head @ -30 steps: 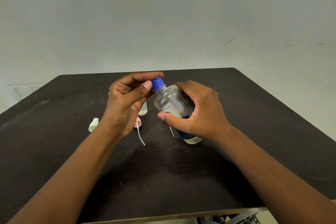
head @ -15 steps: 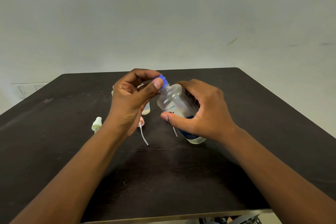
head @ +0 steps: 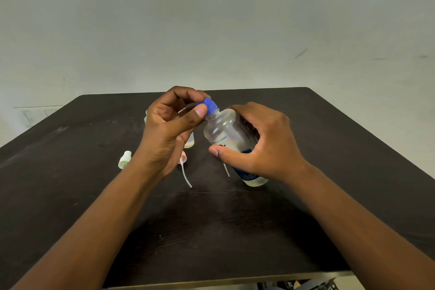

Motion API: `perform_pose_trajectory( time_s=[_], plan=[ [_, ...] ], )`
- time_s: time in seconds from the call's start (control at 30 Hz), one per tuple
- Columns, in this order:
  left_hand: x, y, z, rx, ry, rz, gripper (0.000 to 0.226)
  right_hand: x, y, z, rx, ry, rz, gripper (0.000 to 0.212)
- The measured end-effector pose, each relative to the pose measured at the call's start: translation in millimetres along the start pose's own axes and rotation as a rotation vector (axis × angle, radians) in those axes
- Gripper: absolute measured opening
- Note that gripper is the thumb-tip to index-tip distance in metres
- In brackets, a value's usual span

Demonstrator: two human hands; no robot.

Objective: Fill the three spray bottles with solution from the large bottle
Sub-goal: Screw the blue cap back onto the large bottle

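While my right hand (head: 263, 146) wraps its curled fingers and thumb round the large bottle (head: 231, 141), tilted over the dark table (head: 329, 148), my left hand (head: 171, 129) pinches its blue cap (head: 210, 105) between thumb and forefinger, just left of the bottle's neck.

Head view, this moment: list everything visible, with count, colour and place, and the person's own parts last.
large bottle: 1, clear with dark blue label, tilted above table centre
cap: 1, blue, on large bottle's neck
small bottle: 1 plainly seen, clear, behind left hand; others hidden
spray head: 1, white, lying left of left wrist
pink spray head: 1, with dip tube, by left hand
loose tube: 1, clear, under large bottle
table: 1, dark brown
wall: grey
left hand: pinches cap
right hand: grips large bottle
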State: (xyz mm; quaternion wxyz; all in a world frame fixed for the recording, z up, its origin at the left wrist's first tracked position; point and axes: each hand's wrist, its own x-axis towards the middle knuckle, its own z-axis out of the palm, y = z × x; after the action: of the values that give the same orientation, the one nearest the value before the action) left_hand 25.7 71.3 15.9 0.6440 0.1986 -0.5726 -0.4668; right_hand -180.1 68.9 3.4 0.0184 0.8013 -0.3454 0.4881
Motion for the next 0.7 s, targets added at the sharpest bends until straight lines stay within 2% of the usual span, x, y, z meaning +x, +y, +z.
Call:
perform_pose_trajectory(
  time_s=[0.1,0.27,0.53,0.57,0.7],
  plan=[
    [-1,1,0,-0.007,-0.030,0.011,0.015,1,-1,-1,0.010,0.007,0.004,0.054],
    [0,-1,3,0.064,0.060,-0.002,0.027,1,-1,-1,0.013,0.001,0.003,0.053],
    [-1,4,3,0.061,-0.016,0.007,0.020,2,-2,-2,0.211,-0.010,0.073,0.049],
    [-1,6,4,0.056,-0.043,0.002,0.027,2,-3,-2,0.252,-0.019,0.087,0.049],
    [-3,13,5,0.107,-0.209,-0.034,0.078,4,-8,-5,0.413,-0.022,0.151,0.051]
  ],
)
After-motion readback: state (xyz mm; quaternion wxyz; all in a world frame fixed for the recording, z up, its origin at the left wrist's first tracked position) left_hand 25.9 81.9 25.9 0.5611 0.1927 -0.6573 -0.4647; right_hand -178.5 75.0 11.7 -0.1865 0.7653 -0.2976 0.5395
